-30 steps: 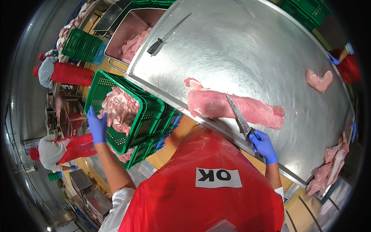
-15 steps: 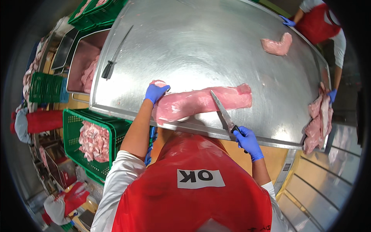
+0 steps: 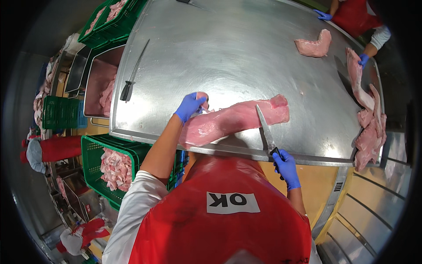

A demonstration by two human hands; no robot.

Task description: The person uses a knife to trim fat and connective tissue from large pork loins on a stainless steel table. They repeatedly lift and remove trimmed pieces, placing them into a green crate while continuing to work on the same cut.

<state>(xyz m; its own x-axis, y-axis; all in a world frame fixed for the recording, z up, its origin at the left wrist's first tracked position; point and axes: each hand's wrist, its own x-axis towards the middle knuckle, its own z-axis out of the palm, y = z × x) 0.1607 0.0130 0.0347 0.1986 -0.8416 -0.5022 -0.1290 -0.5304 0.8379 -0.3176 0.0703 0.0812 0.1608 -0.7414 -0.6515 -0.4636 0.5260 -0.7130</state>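
A long pink meat loin lies along the near edge of the steel table. My blue-gloved left hand is closed on a small meat piece at the loin's left end; whether the piece is still joined to the loin is hard to make out. In my gloved right hand is a black-handled knife, its blade pointing away from me with the tip at the loin, near its right end.
Left on the steel table lies a sharpening steel. A meat piece lies far right, near a co-worker's hand gripping meat strips. Green crates and a meat-filled metal bin stand left.
My left hand has moved right and slightly up with the small piece, away from the loin's left edge. The knife has shifted right. The co-worker has raised a meat strip at the far right.
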